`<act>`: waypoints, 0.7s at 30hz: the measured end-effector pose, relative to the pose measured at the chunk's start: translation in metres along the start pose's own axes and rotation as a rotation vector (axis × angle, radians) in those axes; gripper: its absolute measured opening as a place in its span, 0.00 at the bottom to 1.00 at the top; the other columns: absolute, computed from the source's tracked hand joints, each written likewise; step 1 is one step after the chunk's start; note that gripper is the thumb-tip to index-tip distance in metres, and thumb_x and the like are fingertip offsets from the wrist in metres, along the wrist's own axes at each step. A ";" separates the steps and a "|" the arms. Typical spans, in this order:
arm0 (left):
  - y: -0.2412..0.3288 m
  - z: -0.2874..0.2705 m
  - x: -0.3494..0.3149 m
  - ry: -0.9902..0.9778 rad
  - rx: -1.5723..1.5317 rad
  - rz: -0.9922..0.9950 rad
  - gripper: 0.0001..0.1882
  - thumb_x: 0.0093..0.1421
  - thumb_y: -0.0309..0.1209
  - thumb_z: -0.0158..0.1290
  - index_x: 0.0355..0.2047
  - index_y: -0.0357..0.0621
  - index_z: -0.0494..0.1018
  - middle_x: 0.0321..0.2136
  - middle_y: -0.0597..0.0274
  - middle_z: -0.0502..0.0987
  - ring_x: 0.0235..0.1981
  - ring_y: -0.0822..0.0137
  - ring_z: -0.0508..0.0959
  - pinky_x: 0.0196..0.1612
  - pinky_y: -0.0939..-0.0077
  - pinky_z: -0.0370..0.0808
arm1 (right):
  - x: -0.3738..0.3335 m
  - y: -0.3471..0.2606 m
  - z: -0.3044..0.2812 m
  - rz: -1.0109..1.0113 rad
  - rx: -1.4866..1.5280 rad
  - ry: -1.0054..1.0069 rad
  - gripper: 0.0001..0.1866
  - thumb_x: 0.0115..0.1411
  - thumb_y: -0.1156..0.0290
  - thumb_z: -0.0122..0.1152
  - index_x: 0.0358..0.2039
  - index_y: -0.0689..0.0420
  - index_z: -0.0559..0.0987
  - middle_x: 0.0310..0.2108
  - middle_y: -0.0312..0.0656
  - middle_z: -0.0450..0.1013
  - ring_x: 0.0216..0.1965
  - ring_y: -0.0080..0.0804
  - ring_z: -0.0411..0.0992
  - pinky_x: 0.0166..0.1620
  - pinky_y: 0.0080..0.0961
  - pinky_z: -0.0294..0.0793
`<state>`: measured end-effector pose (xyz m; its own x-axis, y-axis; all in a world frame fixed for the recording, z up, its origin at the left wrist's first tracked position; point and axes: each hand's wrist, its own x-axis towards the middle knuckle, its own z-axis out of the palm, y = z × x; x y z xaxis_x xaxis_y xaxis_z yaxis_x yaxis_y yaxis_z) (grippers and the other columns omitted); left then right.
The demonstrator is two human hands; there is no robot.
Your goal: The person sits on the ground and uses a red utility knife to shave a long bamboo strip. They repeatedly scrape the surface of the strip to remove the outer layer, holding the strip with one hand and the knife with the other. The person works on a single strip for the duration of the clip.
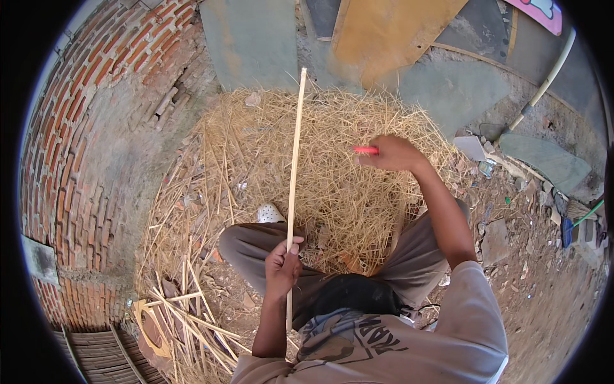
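Note:
A long pale strip of what looks like split bamboo (pixel 296 147) stands lengthwise in front of me, its far end near the grey boards and its near end by my lap. My left hand (pixel 281 267) is closed around the lower part of it, above my left thigh. Out to the right, over the pile of shavings (pixel 345 205), my right hand (pixel 395 153) is closed on a red object like a tool handle. Only a short red piece (pixel 365 150) of it sticks out to the left; its kind is unclear. The right hand is apart from the strip.
More pale strips (pixel 192 313) lie in a loose heap at my lower left. A brick wall (pixel 83 166) rises on the left. Boards (pixel 252 45) lean at the far side. Rubble (pixel 495 240) and a pale pipe (pixel 551 77) are to the right.

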<state>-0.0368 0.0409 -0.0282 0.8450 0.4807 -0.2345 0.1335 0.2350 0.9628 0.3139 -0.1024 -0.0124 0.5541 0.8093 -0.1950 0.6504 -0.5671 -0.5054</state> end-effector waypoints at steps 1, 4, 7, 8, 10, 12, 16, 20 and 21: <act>0.004 0.001 0.008 0.008 -0.021 0.023 0.14 0.70 0.33 0.44 0.51 0.37 0.70 0.11 0.75 0.60 0.10 0.84 0.55 0.13 0.87 0.52 | -0.005 -0.006 0.006 -0.057 -0.069 -0.134 0.34 0.53 0.33 0.57 0.19 0.57 0.78 0.14 0.40 0.68 0.18 0.34 0.69 0.24 0.34 0.66; 0.021 0.014 0.022 -0.030 -0.039 0.063 0.15 0.71 0.32 0.43 0.52 0.37 0.69 0.11 0.76 0.59 0.10 0.84 0.55 0.14 0.86 0.52 | -0.021 -0.032 0.038 -0.307 -0.135 -0.285 0.36 0.52 0.31 0.56 0.25 0.59 0.79 0.16 0.41 0.69 0.19 0.36 0.70 0.26 0.37 0.67; 0.025 0.023 0.029 -0.082 -0.049 0.071 0.16 0.71 0.32 0.43 0.53 0.37 0.69 0.11 0.76 0.59 0.11 0.84 0.55 0.14 0.86 0.52 | -0.025 -0.060 0.057 -0.450 0.164 -0.068 0.30 0.56 0.41 0.61 0.34 0.60 0.81 0.15 0.36 0.68 0.18 0.29 0.68 0.25 0.29 0.66; 0.024 0.026 0.032 -0.095 -0.052 0.073 0.16 0.71 0.32 0.43 0.53 0.37 0.69 0.12 0.76 0.59 0.11 0.84 0.55 0.14 0.86 0.52 | -0.022 -0.065 0.061 -0.416 0.395 -0.054 0.26 0.58 0.45 0.61 0.35 0.60 0.81 0.15 0.34 0.67 0.18 0.26 0.67 0.24 0.27 0.65; 0.026 0.035 0.032 -0.116 -0.016 0.032 0.16 0.71 0.32 0.43 0.54 0.38 0.69 0.12 0.76 0.59 0.12 0.85 0.56 0.15 0.86 0.53 | -0.014 -0.072 0.070 -0.330 0.861 -0.022 0.19 0.62 0.54 0.61 0.35 0.60 0.80 0.15 0.30 0.65 0.17 0.21 0.64 0.23 0.24 0.63; 0.024 0.042 0.031 -0.140 0.010 0.013 0.16 0.71 0.32 0.43 0.55 0.38 0.69 0.13 0.76 0.59 0.12 0.84 0.56 0.15 0.86 0.54 | -0.011 -0.075 0.072 -0.305 0.977 0.044 0.16 0.63 0.57 0.60 0.29 0.59 0.78 0.15 0.28 0.64 0.17 0.17 0.61 0.22 0.21 0.60; 0.018 0.044 0.025 -0.157 0.049 -0.057 0.17 0.71 0.34 0.43 0.54 0.38 0.69 0.14 0.74 0.61 0.13 0.84 0.58 0.16 0.87 0.56 | -0.008 -0.068 0.069 -0.177 1.365 0.014 0.13 0.65 0.60 0.58 0.31 0.58 0.76 0.14 0.26 0.58 0.14 0.14 0.54 0.19 0.18 0.53; 0.005 0.035 0.005 -0.190 0.061 -0.123 0.17 0.71 0.35 0.42 0.53 0.38 0.71 0.13 0.73 0.62 0.13 0.83 0.59 0.16 0.87 0.57 | 0.000 -0.055 0.044 -0.055 1.508 0.137 0.13 0.66 0.62 0.57 0.35 0.60 0.74 0.13 0.25 0.53 0.12 0.15 0.51 0.18 0.17 0.51; 0.003 0.032 0.001 -0.203 0.070 -0.122 0.17 0.71 0.35 0.42 0.52 0.37 0.71 0.13 0.74 0.61 0.13 0.83 0.59 0.16 0.87 0.56 | 0.001 -0.050 0.039 -0.038 1.515 0.176 0.13 0.66 0.62 0.57 0.34 0.60 0.74 0.13 0.25 0.53 0.12 0.15 0.51 0.18 0.17 0.51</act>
<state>-0.0188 0.0146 -0.0214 0.9062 0.2711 -0.3245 0.2704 0.2184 0.9376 0.2614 -0.0669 -0.0199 0.6736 0.7296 -0.1181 -0.4020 0.2275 -0.8869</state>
